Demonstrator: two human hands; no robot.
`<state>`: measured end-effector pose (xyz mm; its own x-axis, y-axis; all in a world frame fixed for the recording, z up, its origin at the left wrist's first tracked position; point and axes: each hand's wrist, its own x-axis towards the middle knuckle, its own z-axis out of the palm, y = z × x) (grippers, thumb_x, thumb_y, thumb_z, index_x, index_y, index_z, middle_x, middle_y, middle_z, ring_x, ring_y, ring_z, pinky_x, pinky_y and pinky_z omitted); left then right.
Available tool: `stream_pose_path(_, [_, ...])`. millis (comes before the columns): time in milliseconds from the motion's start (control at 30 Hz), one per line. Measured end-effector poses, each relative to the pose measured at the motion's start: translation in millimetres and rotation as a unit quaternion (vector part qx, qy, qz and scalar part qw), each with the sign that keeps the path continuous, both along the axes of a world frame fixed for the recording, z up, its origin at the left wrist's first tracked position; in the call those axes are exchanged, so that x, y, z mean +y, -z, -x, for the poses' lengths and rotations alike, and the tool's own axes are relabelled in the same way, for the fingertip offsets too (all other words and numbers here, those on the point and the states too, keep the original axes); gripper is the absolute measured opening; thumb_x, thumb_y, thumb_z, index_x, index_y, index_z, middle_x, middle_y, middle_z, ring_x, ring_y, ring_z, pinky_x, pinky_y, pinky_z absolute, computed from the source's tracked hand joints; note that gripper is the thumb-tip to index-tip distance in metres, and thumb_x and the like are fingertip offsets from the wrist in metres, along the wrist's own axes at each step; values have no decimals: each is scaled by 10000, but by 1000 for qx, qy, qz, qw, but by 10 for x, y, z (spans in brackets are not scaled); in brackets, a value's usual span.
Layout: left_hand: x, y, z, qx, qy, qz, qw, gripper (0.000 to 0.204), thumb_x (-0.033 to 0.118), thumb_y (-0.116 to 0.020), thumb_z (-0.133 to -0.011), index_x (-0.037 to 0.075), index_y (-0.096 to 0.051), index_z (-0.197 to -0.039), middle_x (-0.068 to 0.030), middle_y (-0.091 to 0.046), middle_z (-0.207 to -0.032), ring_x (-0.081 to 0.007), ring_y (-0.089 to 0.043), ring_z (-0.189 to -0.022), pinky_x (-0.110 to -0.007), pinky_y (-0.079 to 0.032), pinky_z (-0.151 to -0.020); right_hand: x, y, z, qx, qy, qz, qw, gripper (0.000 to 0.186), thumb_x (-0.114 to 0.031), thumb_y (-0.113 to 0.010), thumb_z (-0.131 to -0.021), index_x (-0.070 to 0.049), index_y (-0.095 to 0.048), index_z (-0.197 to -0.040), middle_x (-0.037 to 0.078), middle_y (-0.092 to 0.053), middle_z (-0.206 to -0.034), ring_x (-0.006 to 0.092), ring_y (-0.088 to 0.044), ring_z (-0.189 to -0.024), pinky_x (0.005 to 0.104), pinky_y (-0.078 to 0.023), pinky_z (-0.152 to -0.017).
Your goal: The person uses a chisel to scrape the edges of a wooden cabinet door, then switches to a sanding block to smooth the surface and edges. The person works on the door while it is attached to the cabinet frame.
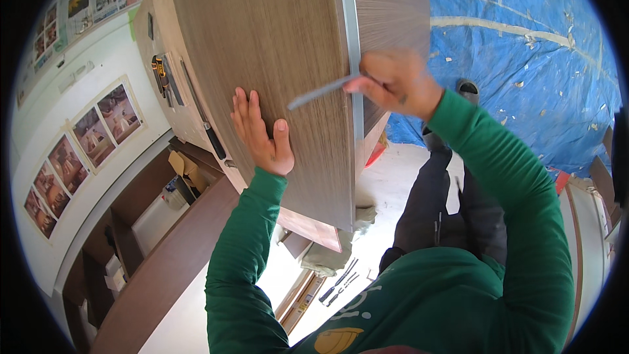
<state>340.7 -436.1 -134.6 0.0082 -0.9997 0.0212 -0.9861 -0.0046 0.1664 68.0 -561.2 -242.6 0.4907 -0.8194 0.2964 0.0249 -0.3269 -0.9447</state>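
Note:
A large brown wood-grain panel [288,46] lies in front of me, with a pale grey strip [351,59] running along its right edge. My left hand [261,130] rests flat on the panel's face, fingers stretched out and holding nothing. At the right edge, my right hand [396,84], slightly blurred, is closed round one end of a thin, flat grey bar [319,93] that looks like a file. The bar slants across the edge and over the panel, its free end pointing toward my left hand. Its exact contact with the edge cannot be made out.
Left of the panel, a black-handled long tool [213,136] and a yellow-and-black cutter [160,73] lie on the bench. Blue sheeting [498,59] with scraps covers the floor at right. Pliers-like tools [339,283] lie below. Open brown compartments [141,223] stand at lower left.

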Motion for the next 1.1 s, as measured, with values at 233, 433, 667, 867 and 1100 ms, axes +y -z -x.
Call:
stream_pose_path(233, [-18, -32, 15, -11, 7, -2, 1000, 661, 431, -430, -1092, -8, -378, -1583, -238, -313, -1674, -457, -290, -1537, -573, -207, -1250, -1037, 92, -53, -4, 91, -92, 992, 336, -357, -666, -1026, -39, -690, -921, 73, -554, -709, 201, -556, -675, 382, -444, -603])
stream_pose_path(433, [13, -4, -11, -6, -7, 0, 1000, 676, 454, -436, -1080, 7, -384, -1585, -227, -315, -1679, -453, -280, -1545, -592, -173, -1251, -1508, -243, 29, -88, 151, -291, 941, 356, -364, -657, -1047, -26, -677, -937, -32, -522, -698, 64, -499, -601, 266, -419, -529])
stream_pose_path(667, [21, 15, -21, 10, -19, 1, 1000, 699, 474, -464, -1055, 18, -401, -1581, -228, -318, -1681, -439, -262, -1561, -613, -117, -1255, -1426, -331, 274, -71, 91, -273, 955, 353, -389, -657, -1045, -36, -666, -1063, -27, -512, -725, 62, -505, -623, 259, -427, -555])
stream_pose_path(867, [10, -18, 3, -28, -15, -4, 999, 703, 521, -383, -1091, 26, -385, -1590, -192, -321, -1687, -417, -283, -1557, -588, -159, -1258, -1772, -65, 274, -58, 113, -117, 985, 236, -268, -585, -1081, -48, -665, -1054, -9, -537, -762, 100, -515, -720, 298, -447, -636])
stream_pose_path(1100, [-6, -16, 6, -29, -17, -4, 999, 703, 531, -376, -1091, 38, -388, -1593, -184, -324, -1688, -409, -286, -1557, -586, -155, -1259, -2315, 24, 61, -25, 183, 10, 983, 162, -146, -553, -1063, -8, -638, -1053, 91, -573, -779, 175, -553, -762, 363, -475, -705])
